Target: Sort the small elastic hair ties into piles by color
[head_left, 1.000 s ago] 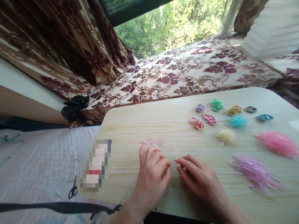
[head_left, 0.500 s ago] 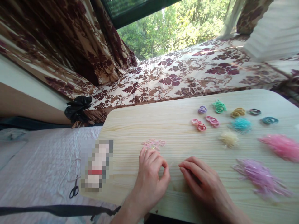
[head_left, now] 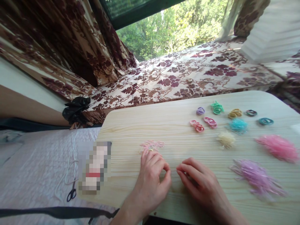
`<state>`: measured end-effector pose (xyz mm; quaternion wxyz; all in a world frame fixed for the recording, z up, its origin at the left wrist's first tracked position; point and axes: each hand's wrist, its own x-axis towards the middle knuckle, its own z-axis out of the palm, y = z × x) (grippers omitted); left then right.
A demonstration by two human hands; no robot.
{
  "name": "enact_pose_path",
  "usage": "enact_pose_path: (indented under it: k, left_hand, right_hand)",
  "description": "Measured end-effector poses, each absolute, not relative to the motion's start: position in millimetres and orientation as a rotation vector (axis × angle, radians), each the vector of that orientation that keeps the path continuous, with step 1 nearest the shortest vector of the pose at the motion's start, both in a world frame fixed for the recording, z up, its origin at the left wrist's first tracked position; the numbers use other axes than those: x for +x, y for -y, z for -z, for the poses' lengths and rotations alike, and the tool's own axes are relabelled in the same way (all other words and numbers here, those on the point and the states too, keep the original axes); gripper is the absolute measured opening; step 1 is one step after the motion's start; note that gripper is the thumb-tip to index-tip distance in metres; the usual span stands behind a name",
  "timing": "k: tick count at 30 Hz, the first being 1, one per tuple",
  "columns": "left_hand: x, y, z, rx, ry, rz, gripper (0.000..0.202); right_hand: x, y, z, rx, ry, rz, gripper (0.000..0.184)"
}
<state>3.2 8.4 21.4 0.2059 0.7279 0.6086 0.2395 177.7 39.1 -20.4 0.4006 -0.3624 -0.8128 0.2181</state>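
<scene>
2 bare hands, low at the centre of the frame, backs upward, over a pale wood-grain tabletop (head_left: 131,125). Left hand (head_left: 153,175): fingers curled, thumb and forefinger bent into a ring, tips meeting or very nearly; I cannot tell whether anything thin is caught there. Its outer fingers sit at the near edge of a pale pink pile (head_left: 153,145) of small strands, left of centre, and overlap it in my line of sight. Right hand (head_left: 202,176): half closed, thumb and forefinger tips drawn close together, pointing at the left hand across a narrow gap. Whether it has hold of anything, I cannot tell.

Right half of the frame: 4 loose heaps on the wood. Lilac heap (head_left: 259,177) at lower right, nearest the right hand; hot pink heap (head_left: 277,148) near the right edge; cream heap (head_left: 226,139) and turquoise heap (head_left: 238,126) farther left and up. Around and beyond the last 2, 7 ring clusters (head_left: 210,122), among them purple, green, gold and blue.

Lower left: scissors (head_left: 71,195) with dark handles on a quilted cover (head_left: 39,162), near a blocked-out oblong (head_left: 95,167) at the tabletop's left end. Upper left: flowered curtain (head_left: 77,37). Top centre: window (head_left: 164,34), green foliage outside.
</scene>
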Motion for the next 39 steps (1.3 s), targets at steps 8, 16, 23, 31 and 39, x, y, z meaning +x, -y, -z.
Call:
enact_pose_path:
  k: [8, 16, 23, 31, 39]
  left_hand:
    - [-4.6, -9.3, -16.8, 2.053, -1.831, -0.799, 0.017]
    - [-2.0, -8.0, -2.8, 2.192, -1.805, -0.868, 0.016]
    - [-10.4, -13.2, 13.7, 2.525, -1.680, -0.844, 0.015]
    - [-12.6, -18.6, 18.4, 2.697, -1.566, -0.860, 0.014]
    - [-9.6, -22.8, 18.7, 2.741, -1.546, -0.859, 0.012]
  right_hand:
    - [179.2, -38.6, 24.0, -0.946, 1.975, -0.649, 0.013]
    - [193.8, -31.1, -3.0, -1.057, 1.777, -0.864, 0.017]
    - [232.0, -27.2, -17.5, -1.189, 1.707, -0.713, 0.014]
    - [320.7, -39.7, -10.7, -1.567, 1.662, -0.092, 0.019]
    - [355.1, -66.7, -8.8, -1.782, 1.642, 0.110, 0.034]
